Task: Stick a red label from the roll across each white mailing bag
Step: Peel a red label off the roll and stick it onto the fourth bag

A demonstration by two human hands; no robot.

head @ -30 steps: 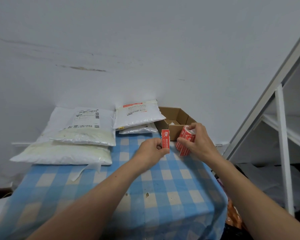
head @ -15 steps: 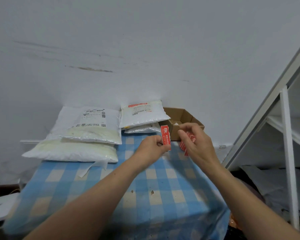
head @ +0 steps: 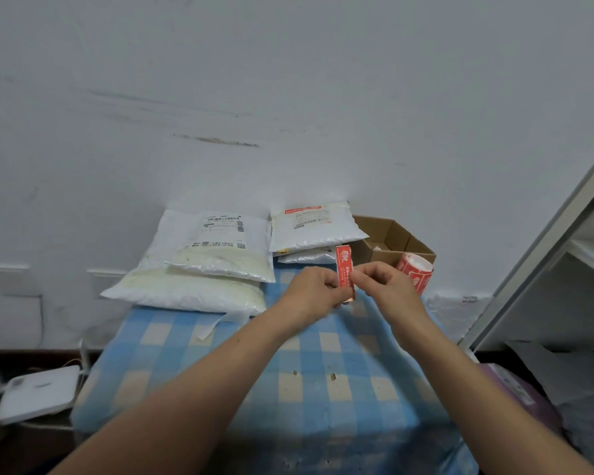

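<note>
Left hand [head: 314, 293] and right hand [head: 384, 289] pinch the red label [head: 343, 258], likely flimsy and sticky; hold its ends. Roll [head: 415, 272] at two o'clock.

Open room over the near half of the desk [head: 323, 389], lower centre of the frame. Blocked at centre left by stacked mailing bags [head: 192, 289]; beside them, a second pile of bags [head: 312, 228] against the wall. Right of centre, a cardboard box [head: 388, 231] with the label roll [head: 415, 272] before it, just behind the right hand [head: 384, 289]. No way between it and the left hand [head: 309, 296], pinched together on one red label [head: 344, 265]. Hemmed at the right edge by a slanted white shelf frame [head: 542, 248].
</note>
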